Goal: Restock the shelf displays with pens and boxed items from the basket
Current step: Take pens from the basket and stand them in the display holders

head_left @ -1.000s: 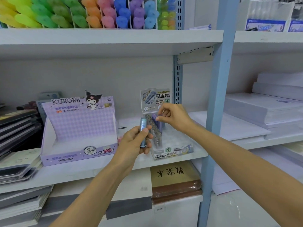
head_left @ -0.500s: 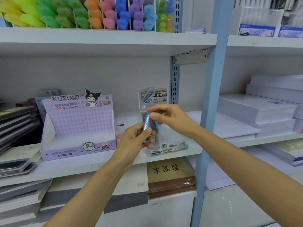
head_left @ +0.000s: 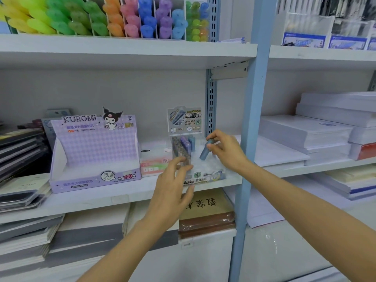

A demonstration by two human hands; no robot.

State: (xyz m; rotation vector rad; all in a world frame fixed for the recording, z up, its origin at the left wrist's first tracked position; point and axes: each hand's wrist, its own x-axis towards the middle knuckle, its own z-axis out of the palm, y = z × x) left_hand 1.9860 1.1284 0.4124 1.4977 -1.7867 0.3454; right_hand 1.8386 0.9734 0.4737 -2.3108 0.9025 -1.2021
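blue tube (head_left: pixel 204 153): smooth plastic, faint pearly sheen. display tray (head_left: pixel 215 166): clear glossy plastic, printed card header. kuromi box (head_left: pixel 93 151): printed cardboard, satin. shelf board (head_left: pixel 122 51): smooth white painted metal. upright post (head_left: pixel 256 98): blue painted metal. brown book (head_left: pixel 205 222): glossy clear film over it. paper stacks (head_left: pixel 305 131): matt white wrap.

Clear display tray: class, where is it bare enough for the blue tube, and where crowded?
Free: the clear display tray right of the standing tubes, where the right hand holds the blue tube. Crowded: its left rows, beside the left hand.
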